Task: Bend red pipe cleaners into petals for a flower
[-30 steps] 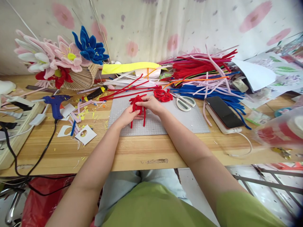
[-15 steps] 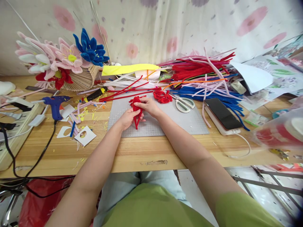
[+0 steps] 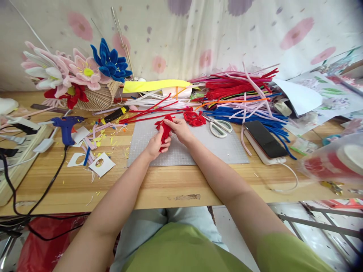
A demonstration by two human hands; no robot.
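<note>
Above the grey cutting mat, a red fuzzy pipe-cleaner petal is between my two hands. My left hand is wrapped round its lower part, thumb on the front. My right hand pinches its upper end between thumb and fingers. Some red stems poke out just behind my left hand. Beyond my right hand lie several looped red pipe-cleaner pieces on the mat. Scissors with pale green handles rest to their right.
Pipe-cleaner bundles, red and blue, lie at the back right. A phone sits on a white power bank. At left are a blue glue gun, a black-yellow cutter, paper scraps and pipe-cleaner flowers. A cup stands right.
My left fingers have closed further round the red piece, and its pointed lower loop, which hung below before, is now covered by the hand. The view has tilted slightly.
</note>
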